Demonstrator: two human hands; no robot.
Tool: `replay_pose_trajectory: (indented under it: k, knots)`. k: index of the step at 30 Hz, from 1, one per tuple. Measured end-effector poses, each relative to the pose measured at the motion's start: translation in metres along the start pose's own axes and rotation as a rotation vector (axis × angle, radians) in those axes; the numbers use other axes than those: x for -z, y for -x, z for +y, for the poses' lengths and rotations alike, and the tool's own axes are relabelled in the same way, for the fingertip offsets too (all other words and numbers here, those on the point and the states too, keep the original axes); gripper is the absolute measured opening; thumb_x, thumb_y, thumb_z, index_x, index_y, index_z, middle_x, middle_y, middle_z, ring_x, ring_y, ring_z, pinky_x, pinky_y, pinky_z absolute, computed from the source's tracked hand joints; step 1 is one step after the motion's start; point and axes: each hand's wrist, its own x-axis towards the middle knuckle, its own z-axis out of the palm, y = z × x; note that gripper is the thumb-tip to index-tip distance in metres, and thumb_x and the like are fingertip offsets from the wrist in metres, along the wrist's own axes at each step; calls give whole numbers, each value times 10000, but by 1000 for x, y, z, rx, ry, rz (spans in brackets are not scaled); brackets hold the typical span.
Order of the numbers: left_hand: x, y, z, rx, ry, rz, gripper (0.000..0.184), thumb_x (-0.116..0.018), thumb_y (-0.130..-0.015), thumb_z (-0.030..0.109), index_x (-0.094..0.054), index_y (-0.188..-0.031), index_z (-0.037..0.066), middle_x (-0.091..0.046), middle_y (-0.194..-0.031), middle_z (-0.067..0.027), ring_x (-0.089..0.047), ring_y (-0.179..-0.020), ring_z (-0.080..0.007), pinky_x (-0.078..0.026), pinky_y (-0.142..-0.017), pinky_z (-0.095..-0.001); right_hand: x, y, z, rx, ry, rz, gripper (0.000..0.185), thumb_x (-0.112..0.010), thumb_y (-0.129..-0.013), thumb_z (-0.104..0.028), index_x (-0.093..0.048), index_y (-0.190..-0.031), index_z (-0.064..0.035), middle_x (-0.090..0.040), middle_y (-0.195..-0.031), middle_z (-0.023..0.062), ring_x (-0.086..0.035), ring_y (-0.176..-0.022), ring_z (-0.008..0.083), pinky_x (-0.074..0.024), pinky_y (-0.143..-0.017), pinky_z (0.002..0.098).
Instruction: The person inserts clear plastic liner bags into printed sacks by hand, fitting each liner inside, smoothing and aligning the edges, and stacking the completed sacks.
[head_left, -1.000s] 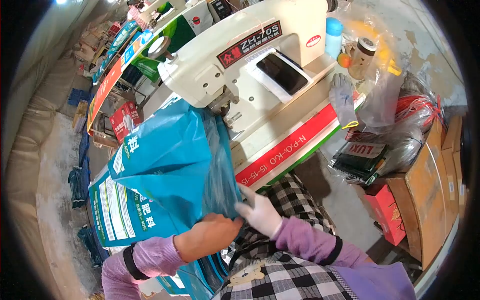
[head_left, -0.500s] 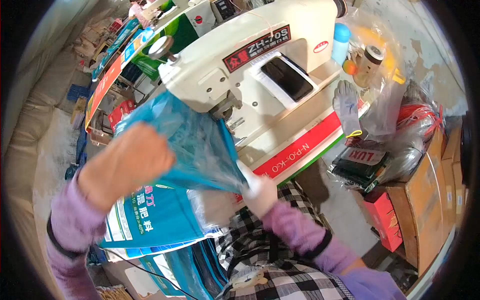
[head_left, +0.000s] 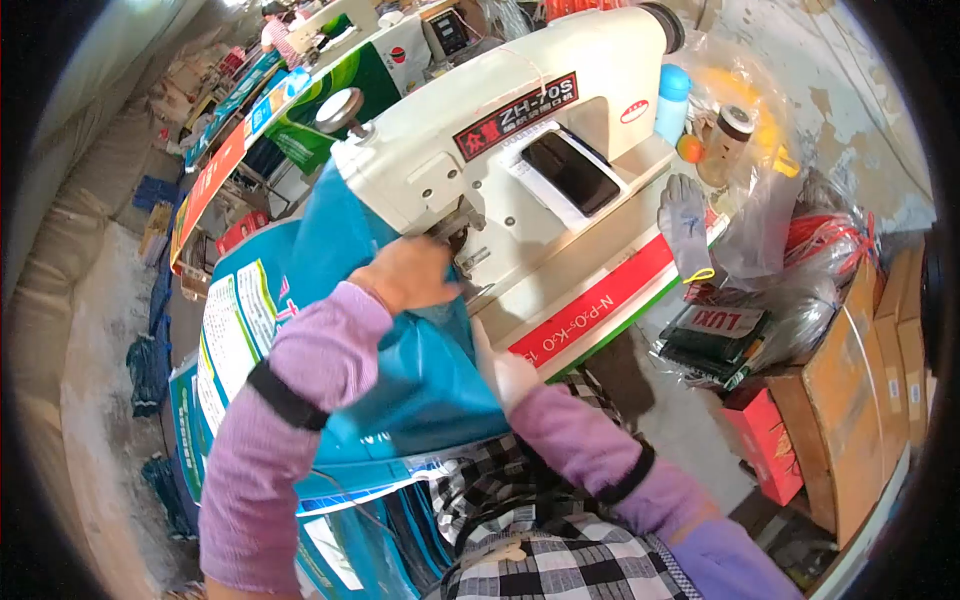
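A blue printed bag (head_left: pixel 440 375) lies across the front of a cream sewing machine (head_left: pixel 400 165), its edge near the needle area. My left hand (head_left: pixel 408 275) is curled at the bag's edge, right beside the presser foot (head_left: pixel 462 222); its fingertips are partly hidden. Lower down, my right hand (head_left: pixel 503 372), white-covered at the fingers, is closed on the bag's near edge. Below, more blue bags (head_left: pixel 375 540) hang by my checked apron (head_left: pixel 570 550).
A phone (head_left: pixel 570 172) rests on the machine bed. To the right are a grey glove (head_left: pixel 685 228), a blue bottle (head_left: pixel 672 103), a clear jar (head_left: pixel 725 145), a cardboard box (head_left: pixel 835 400) and a red box (head_left: pixel 765 440). A person (head_left: pixel 275 30) sits far back.
My left hand has come down and right, from above the bag to its edge by the needle. The clear film that showed over the bag is no longer visible. My right hand stays at the edge.
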Motion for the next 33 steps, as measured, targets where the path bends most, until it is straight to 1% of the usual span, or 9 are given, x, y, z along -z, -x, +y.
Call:
replay_pose_trajectory:
  k: [2,4,12,15,21,25,28,30,33]
  knots:
    - [-37,33,-25,15,299,-750,309,-614,-898,321,-656,-1001,33,-683,-913,-188,-655,-764,-334,-514,-724,-421,-9,35,22,149,-239,-95,639,-495,-895,-188,-240,-1475,-105,-650,-948,290,-631,-938,438,-493,-865,469]
    - [-63,94,0,-308,933,-658,294,-611,-905,295,-642,-1062,49,-677,-941,-176,-661,-786,-294,-496,-745,-388,-4,62,21,87,-361,-143,623,-493,-864,-81,-297,-1454,-49,-621,-1084,293,-608,-1040,422,-482,-902,426]
    - [-31,133,90,-388,509,-141,207,-584,-908,230,-585,-932,25,-648,-797,-154,-641,-765,-373,-519,-680,-417,-21,57,31,209,-625,-225,526,-495,-816,-128,-466,-1329,-18,-634,-1053,287,-618,-995,415,-492,-873,420]
    - [-3,141,126,-195,374,-364,274,-548,-934,288,-558,-880,20,-615,-645,-127,-647,-624,-346,-489,-548,-422,-15,80,23,195,-535,-101,548,-476,-835,-158,-425,-1370,-51,-623,-1046,305,-608,-976,441,-489,-866,468]
    - [-44,140,172,-261,146,-146,161,-607,-798,175,-579,-832,20,-599,-565,-57,-664,-576,-233,-454,-451,-390,-2,29,3,99,-125,102,590,-473,-882,-251,-373,-1417,-21,-659,-829,266,-648,-787,429,-512,-731,514]
    - [2,114,135,-500,472,-145,140,-653,-740,189,-640,-676,64,-616,-593,-66,-650,-575,-273,-497,-518,-432,-1,35,-11,28,235,36,739,-469,-841,-137,-168,-1508,-28,-680,-767,203,-689,-714,327,-533,-639,479]
    - [26,95,10,-445,18,-131,230,-751,-657,301,-711,-796,123,-626,-700,-107,-619,-790,-315,-470,-765,-450,-23,30,22,306,224,289,801,-526,-801,-149,-175,-1514,-55,-642,-649,185,-654,-578,331,-529,-545,457]
    - [92,89,-22,-301,-76,-359,174,-711,-726,303,-727,-825,161,-592,-643,-75,-593,-738,-281,-445,-734,-434,8,5,-3,184,374,183,702,-490,-846,-112,-235,-1496,-42,-657,-677,141,-651,-573,296,-523,-537,429]
    - [110,116,30,-149,-52,-241,217,-702,-786,255,-716,-990,183,-488,-480,-81,-534,-431,-267,-395,-422,-399,9,-69,-12,146,513,143,605,-484,-886,-163,-330,-1460,-54,-693,-772,137,-690,-715,272,-543,-617,408]
